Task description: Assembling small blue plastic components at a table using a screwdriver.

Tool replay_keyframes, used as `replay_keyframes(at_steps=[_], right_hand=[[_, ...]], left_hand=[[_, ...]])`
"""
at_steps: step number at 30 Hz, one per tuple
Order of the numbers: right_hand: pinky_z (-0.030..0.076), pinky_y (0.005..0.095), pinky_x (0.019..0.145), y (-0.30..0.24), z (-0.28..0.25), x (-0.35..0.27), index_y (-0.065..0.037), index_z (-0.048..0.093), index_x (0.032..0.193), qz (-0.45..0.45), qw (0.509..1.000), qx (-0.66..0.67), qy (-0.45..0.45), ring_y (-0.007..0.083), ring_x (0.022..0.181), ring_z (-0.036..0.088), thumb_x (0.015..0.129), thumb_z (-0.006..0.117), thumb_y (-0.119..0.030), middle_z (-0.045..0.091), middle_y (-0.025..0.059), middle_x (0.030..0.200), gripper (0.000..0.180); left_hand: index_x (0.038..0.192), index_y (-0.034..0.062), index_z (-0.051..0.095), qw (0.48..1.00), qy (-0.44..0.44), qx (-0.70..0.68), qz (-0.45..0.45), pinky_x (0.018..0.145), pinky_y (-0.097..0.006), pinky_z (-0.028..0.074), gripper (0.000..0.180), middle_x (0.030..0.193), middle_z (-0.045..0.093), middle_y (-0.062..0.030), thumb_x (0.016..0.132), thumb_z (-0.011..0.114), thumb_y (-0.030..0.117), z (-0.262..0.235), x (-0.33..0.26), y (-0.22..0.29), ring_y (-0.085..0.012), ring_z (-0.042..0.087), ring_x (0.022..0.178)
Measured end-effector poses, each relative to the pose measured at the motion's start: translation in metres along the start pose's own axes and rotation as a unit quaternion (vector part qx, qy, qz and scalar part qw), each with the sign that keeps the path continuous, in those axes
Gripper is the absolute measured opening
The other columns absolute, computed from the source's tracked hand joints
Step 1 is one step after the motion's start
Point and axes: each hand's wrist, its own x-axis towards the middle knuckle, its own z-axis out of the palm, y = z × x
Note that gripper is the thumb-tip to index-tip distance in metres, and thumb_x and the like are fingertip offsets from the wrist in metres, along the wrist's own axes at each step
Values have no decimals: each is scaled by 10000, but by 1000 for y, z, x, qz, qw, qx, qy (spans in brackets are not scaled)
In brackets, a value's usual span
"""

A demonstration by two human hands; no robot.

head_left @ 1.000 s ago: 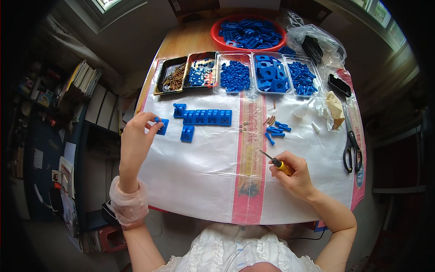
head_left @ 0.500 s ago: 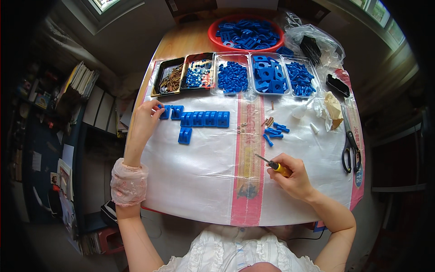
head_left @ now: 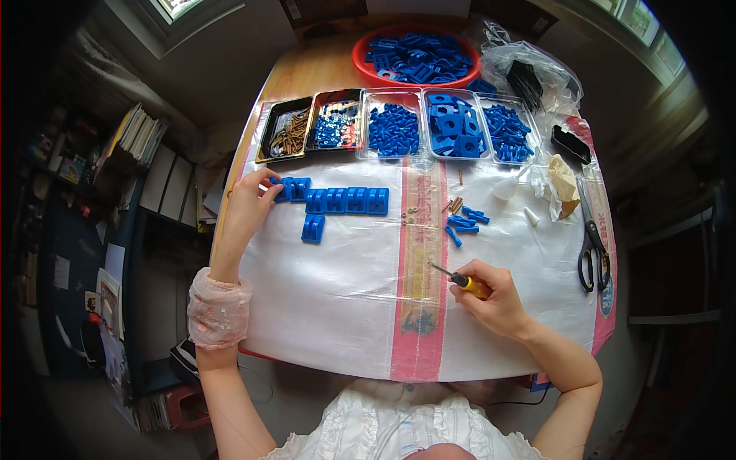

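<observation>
My left hand (head_left: 251, 201) is at the table's left side, its fingertips on the end blue plastic bracket (head_left: 283, 192) of a short upper row. That bracket sits against another blue bracket (head_left: 300, 188). Just to the right runs a row of several blue brackets (head_left: 346, 201), and a single blue bracket (head_left: 313, 229) lies below its left end. My right hand (head_left: 491, 297) is closed round a screwdriver (head_left: 472, 286) with a yellow and black handle, its tip pointing up and left above the sheet. Slim blue plastic pieces (head_left: 464, 224) lie beyond it, beside some copper-coloured screws (head_left: 455, 205).
Along the back stand trays of screws (head_left: 288, 136), small metal and blue parts (head_left: 336, 126), blue parts (head_left: 394, 129), blue brackets (head_left: 458, 126) and slim blue pieces (head_left: 507, 132). Behind them is a red basin (head_left: 360, 70). Scissors (head_left: 591, 257) lie at the right edge. Tiny nuts (head_left: 409, 217) lie mid-table.
My left hand has slid the end bracket slightly right, closing the gap to its neighbour. My right hand and the screwdriver have shifted only a little to the left.
</observation>
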Motion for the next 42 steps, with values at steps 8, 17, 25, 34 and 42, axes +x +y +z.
replay_keyframes(at_steps=[8,17,25,34,42], right_hand=[[373,252,564,1,-1,0,6,660,988,2,1000,0,0,70,621,460,861,720,22,557,25,707,141],[397,223,559,3,-2,0,4,640,985,0,1000,-13,-12,41,638,511,891,728,22,593,1,733,130],[408,247,584,0,0,0,11,662,994,7,1000,9,-5,68,645,515,861,706,36,605,32,732,142],[414,243,590,-4,-2,0,12,664,997,-4,1000,-8,-6,68,652,517,864,712,32,619,42,755,143],[369,228,559,1,-1,0,9,649,987,9,998,32,48,33,643,467,915,705,11,595,1,735,91]], left_hand=[[1066,4,705,997,65,27,16,705,-335,567,192,928,735,-123,910,759,102,-11,-16,8,-217,720,786],[970,-16,724,998,-50,-1,38,702,-305,591,168,925,747,-115,892,790,117,-20,-66,65,-200,727,779],[923,39,668,991,-8,124,55,687,-353,544,208,870,709,-93,864,815,175,15,-70,78,-241,697,780],[994,55,644,985,-43,44,164,701,-368,549,245,878,704,-86,828,811,122,18,-89,114,-256,696,800],[1076,63,608,956,-118,-12,268,728,-378,553,329,926,700,-95,828,807,145,48,-89,163,-272,693,861]])
